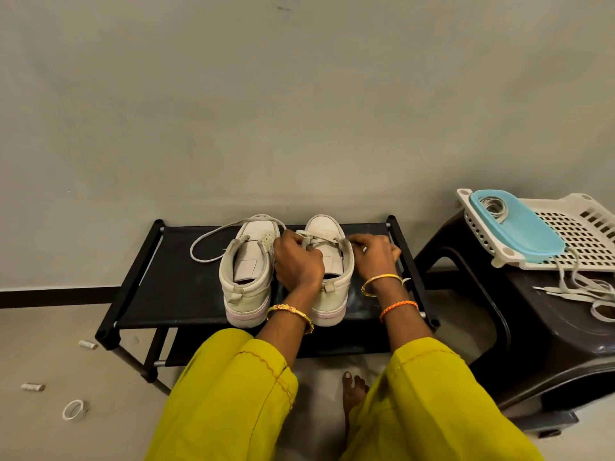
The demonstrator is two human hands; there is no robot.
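hidden: lace (320,235) ends inside left hand (298,265), right hand (374,257) | cut off: basket (584,235), right edge

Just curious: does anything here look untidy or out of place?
Yes, mildly. The left shoe's lace trails loose in a loop over the black rack, while the left hand and right hand pinch the right shoe's lace. Spare laces sprawl on the brown stool, and small rolls and a white ring lie scattered on the floor.

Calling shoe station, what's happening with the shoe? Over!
Left hand and right hand both pinching the lace. Shoe sits on the rack, not tied yet. Second shoe close beside, nothing blocking.
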